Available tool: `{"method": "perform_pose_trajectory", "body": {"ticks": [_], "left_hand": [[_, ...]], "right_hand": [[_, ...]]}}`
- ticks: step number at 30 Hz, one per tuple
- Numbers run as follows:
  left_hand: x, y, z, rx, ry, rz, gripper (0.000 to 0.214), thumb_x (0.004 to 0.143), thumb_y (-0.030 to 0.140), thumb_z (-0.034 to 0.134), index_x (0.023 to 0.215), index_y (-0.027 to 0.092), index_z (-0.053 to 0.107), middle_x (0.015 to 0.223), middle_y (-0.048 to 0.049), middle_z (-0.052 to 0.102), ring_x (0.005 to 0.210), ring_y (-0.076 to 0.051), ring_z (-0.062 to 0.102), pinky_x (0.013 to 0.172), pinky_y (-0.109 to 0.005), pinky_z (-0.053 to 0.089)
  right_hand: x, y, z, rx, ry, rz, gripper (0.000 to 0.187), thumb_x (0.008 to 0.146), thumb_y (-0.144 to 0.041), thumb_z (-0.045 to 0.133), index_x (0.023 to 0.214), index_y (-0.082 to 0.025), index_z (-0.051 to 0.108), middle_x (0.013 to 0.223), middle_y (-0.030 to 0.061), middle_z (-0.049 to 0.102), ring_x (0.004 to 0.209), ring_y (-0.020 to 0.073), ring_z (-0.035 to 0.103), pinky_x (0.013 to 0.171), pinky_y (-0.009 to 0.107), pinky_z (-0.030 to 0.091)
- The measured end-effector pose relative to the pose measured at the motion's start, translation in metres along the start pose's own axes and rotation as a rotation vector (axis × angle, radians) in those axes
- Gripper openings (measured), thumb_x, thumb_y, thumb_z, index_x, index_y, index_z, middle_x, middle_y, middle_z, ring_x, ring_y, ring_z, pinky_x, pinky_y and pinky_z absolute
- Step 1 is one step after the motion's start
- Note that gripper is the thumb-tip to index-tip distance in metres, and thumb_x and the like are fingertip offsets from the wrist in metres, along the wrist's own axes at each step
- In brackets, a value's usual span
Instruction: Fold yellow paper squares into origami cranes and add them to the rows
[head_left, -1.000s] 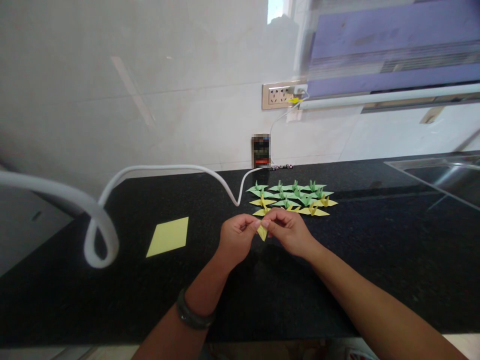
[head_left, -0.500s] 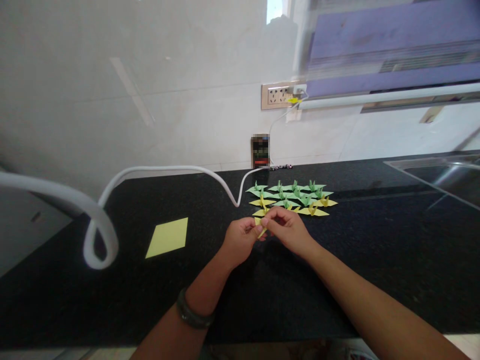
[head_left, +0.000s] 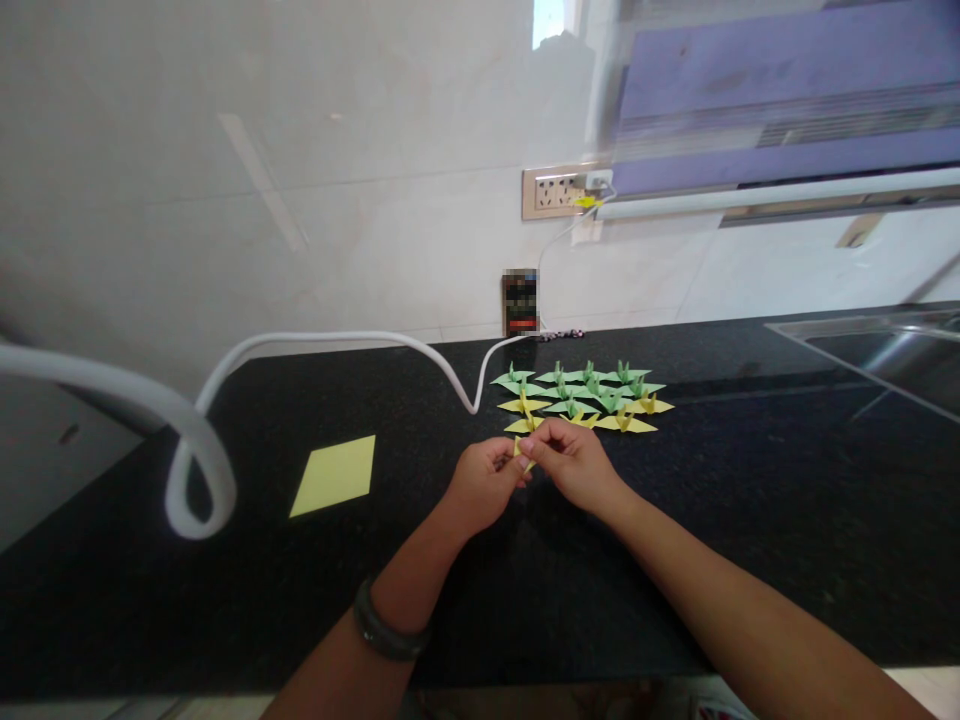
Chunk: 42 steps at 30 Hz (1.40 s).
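Note:
A small folded piece of yellow paper is pinched between both hands, low over the dark counter; most of it is hidden by fingers. My left hand is closed on its left side. From the right, my right hand grips it with thumb and fingers. Just beyond the hands stand rows of folded paper cranes, several green ones at the back and several yellow ones mostly nearer. A flat yellow paper sheet lies on the counter to the left.
A thick white cable loops across the left and back of the black counter. Against the tiled wall leans a phone-like object, blurred out, below a wall socket. A sink is set in at the right.
Both hands stay close together on the yellow paper. The fingers have shifted slightly, and less of the paper shows between them now.

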<state>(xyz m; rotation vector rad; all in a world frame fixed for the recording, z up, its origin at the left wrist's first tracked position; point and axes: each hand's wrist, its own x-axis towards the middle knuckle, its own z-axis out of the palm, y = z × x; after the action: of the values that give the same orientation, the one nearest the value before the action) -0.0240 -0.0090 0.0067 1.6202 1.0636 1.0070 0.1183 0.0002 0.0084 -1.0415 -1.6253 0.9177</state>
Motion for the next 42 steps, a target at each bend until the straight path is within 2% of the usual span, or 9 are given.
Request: {"method": "perform_pose_trajectory", "body": {"ticks": [5, 10, 13, 19, 24, 28, 31, 36, 42], "left_hand": [[-0.001, -0.005, -0.001, 0.082, -0.047, 0.012, 0.020, 0.074, 0.033, 0.048, 0.071, 0.015, 0.057, 0.063, -0.0029, 0.059, 0.057, -0.013, 0.056, 0.054, -0.024, 0.043], [-0.002, -0.005, -0.001, 0.135, -0.047, 0.026, 0.022, 0.074, 0.033, 0.047, 0.066, 0.015, 0.056, 0.061, -0.0022, 0.059, 0.057, -0.013, 0.055, 0.054, -0.023, 0.041], [0.000, -0.004, -0.002, 0.130, -0.037, 0.015, 0.022, 0.074, 0.034, 0.047, 0.066, 0.015, 0.055, 0.060, -0.0012, 0.058, 0.057, -0.013, 0.055, 0.054, -0.023, 0.042], [0.004, -0.003, -0.005, -0.058, 0.081, -0.084, 0.020, 0.070, 0.032, 0.053, 0.072, 0.013, 0.057, 0.062, -0.0016, 0.058, 0.058, -0.013, 0.055, 0.057, -0.025, 0.045], [0.005, 0.000, -0.003, -0.149, 0.085, -0.151, 0.020, 0.066, 0.032, 0.057, 0.071, 0.013, 0.057, 0.060, -0.0019, 0.059, 0.057, -0.012, 0.055, 0.058, -0.025, 0.045], [0.005, 0.002, -0.003, -0.288, 0.100, -0.246, 0.020, 0.069, 0.033, 0.054, 0.074, 0.013, 0.054, 0.060, -0.0007, 0.055, 0.054, -0.010, 0.052, 0.056, -0.024, 0.044], [0.004, 0.003, -0.005, -0.448, 0.032, -0.253, 0.019, 0.073, 0.033, 0.050, 0.074, 0.014, 0.051, 0.055, 0.0029, 0.047, 0.049, -0.007, 0.047, 0.054, -0.023, 0.043], [0.000, 0.006, -0.007, -0.645, -0.192, -0.291, 0.016, 0.074, 0.032, 0.049, 0.074, 0.016, 0.049, 0.050, 0.0068, 0.035, 0.042, -0.006, 0.039, 0.051, -0.025, 0.043], [-0.002, 0.009, -0.003, -0.640, -0.262, -0.301, 0.010, 0.071, 0.024, 0.051, 0.071, 0.014, 0.049, 0.053, 0.0046, 0.039, 0.046, -0.007, 0.043, 0.053, -0.026, 0.044]], "right_hand": [[0.001, 0.002, -0.001, 0.016, -0.092, 0.008, 0.019, 0.075, -0.033, 0.051, 0.067, -0.016, 0.054, 0.061, -0.0005, 0.053, 0.054, 0.0097, 0.046, 0.051, 0.022, 0.037], [-0.001, 0.004, 0.000, -0.044, -0.031, -0.016, 0.019, 0.074, -0.031, 0.053, 0.063, -0.015, 0.052, 0.060, 0.0002, 0.054, 0.058, 0.0107, 0.048, 0.055, 0.023, 0.038], [0.000, 0.005, 0.001, 0.003, -0.049, 0.045, 0.022, 0.074, -0.035, 0.053, 0.064, -0.015, 0.053, 0.057, -0.0012, 0.051, 0.051, 0.0087, 0.043, 0.048, 0.021, 0.034], [0.005, 0.008, -0.001, -0.004, -0.042, 0.080, 0.024, 0.075, -0.037, 0.050, 0.065, -0.015, 0.052, 0.052, -0.0038, 0.045, 0.045, 0.0067, 0.038, 0.043, 0.019, 0.030], [0.003, 0.006, -0.002, -0.077, 0.006, 0.023, 0.022, 0.075, -0.033, 0.051, 0.061, -0.015, 0.049, 0.050, -0.0039, 0.043, 0.047, 0.0073, 0.037, 0.045, 0.020, 0.030], [0.003, 0.005, -0.001, -0.009, 0.022, 0.048, 0.024, 0.073, -0.035, 0.053, 0.060, -0.015, 0.050, 0.049, -0.0038, 0.043, 0.046, 0.0072, 0.037, 0.044, 0.020, 0.030], [0.002, 0.004, -0.001, 0.137, -0.044, 0.070, 0.026, 0.075, -0.039, 0.050, 0.065, -0.015, 0.053, 0.052, -0.0037, 0.045, 0.045, 0.0069, 0.039, 0.043, 0.020, 0.032], [0.002, -0.001, -0.002, 0.305, -0.118, 0.092, 0.027, 0.075, -0.038, 0.050, 0.091, -0.017, 0.055, 0.068, -0.0013, 0.050, 0.050, 0.0067, 0.044, 0.045, 0.020, 0.037], [0.000, -0.001, -0.002, 0.324, -0.181, 0.054, 0.021, 0.075, -0.035, 0.053, 0.081, -0.016, 0.057, 0.072, 0.0009, 0.053, 0.059, 0.0087, 0.047, 0.047, 0.020, 0.038]]}}
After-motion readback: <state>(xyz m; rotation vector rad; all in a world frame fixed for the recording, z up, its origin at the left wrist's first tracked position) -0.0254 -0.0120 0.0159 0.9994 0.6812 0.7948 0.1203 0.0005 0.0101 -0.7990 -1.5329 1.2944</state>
